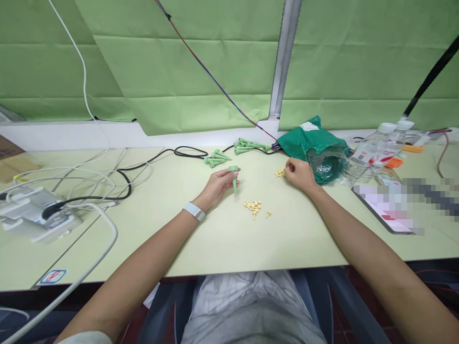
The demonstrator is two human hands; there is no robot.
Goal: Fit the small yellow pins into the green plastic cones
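Observation:
Between the thumb and fingers of my left hand [222, 184] is a green spike [234, 181], its wide cap up and its point down. My right hand [299, 173] is closed beside a small pile of yellow pieces [279, 173]; whatever its fingertips hold is hidden. Nearer to me lies a second group of small yellow pegs [253, 207], with one single peg [268, 214] just to its right. Behind my left hand several green spikes [218, 158] lie on the table, and more green spikes [251, 145] lie further back.
A green plastic bag [311, 138] stands behind my right hand, beside clear bottles [369, 155]. A phone-like device [385, 210] lies at the right. Cables and a white power strip [39, 215] cover the left side. The table's front edge [258, 273] is close to me.

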